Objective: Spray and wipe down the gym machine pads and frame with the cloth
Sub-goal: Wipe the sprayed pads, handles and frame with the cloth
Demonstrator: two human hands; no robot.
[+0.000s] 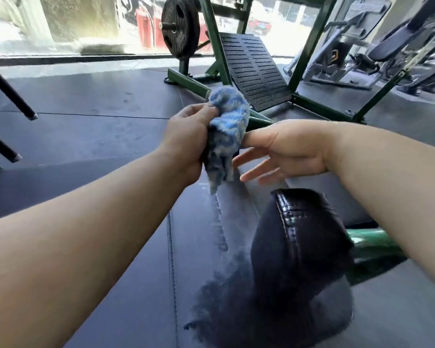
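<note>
- We see the cloth [227, 136] mottled in light blue and white, with darker blue in its folds.
- We see the frame [319, 106] painted dark green, brighter green on the tube at lower right.
- We see the footplate [254, 71] in black, patterned with two columns of short horizontal slots.
- The weight plate [180, 28] looks black to us.
- We see the flat pad [136, 272] in dark slate blue with a stitched seam line and a darker, feathery-edged blotch.
- We see the roller pad [299, 234] in glossy black.
- We see the floor [86, 109] in dark grey, crossed by thin seam lines.
- The machines [337, 59] at right look grey and black to us.
</note>
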